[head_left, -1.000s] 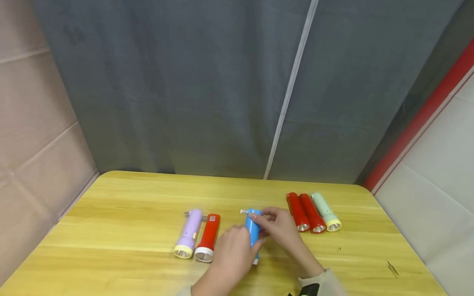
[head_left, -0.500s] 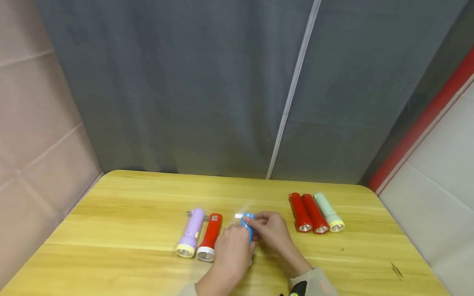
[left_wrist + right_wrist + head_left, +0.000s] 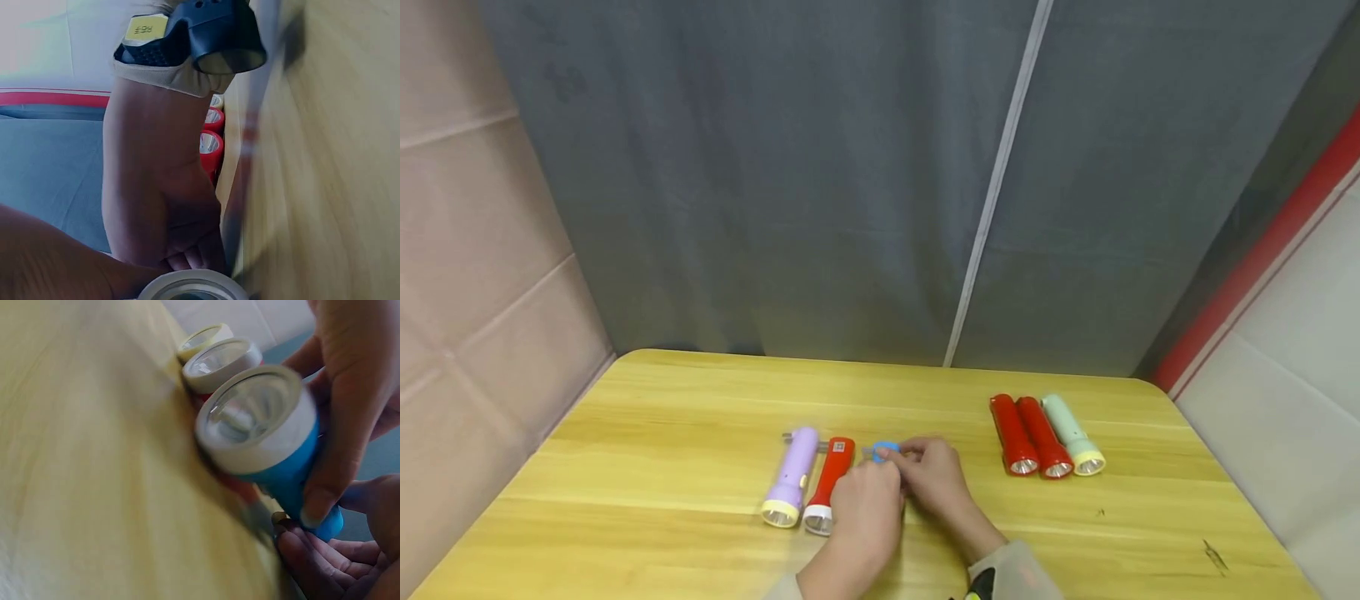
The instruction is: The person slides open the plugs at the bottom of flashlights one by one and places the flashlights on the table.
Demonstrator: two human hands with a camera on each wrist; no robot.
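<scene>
Both your hands grasp a blue flashlight (image 3: 888, 447) at a wooden table (image 3: 700, 475).
Your left hand (image 3: 868, 504) wraps its body; your right hand (image 3: 934, 477) pinches its far end, and its lens points toward you. Just left, partly covered by your left hand, lies a red flashlight with a white head (image 3: 832, 471), then a purple flashlight (image 3: 795, 464). Wood stretches rightward from your right hand to two red flashlights (image 3: 1014, 435) and a pale green flashlight (image 3: 1071, 429), side by side. A gray curtain (image 3: 820, 183) hangs beyond the far edge.

Two flashlights (image 3: 792, 477) lie on the table (image 3: 685, 408) left of the held flashlight (image 3: 269, 447), three flashlights (image 3: 1042, 437) to its right
</scene>
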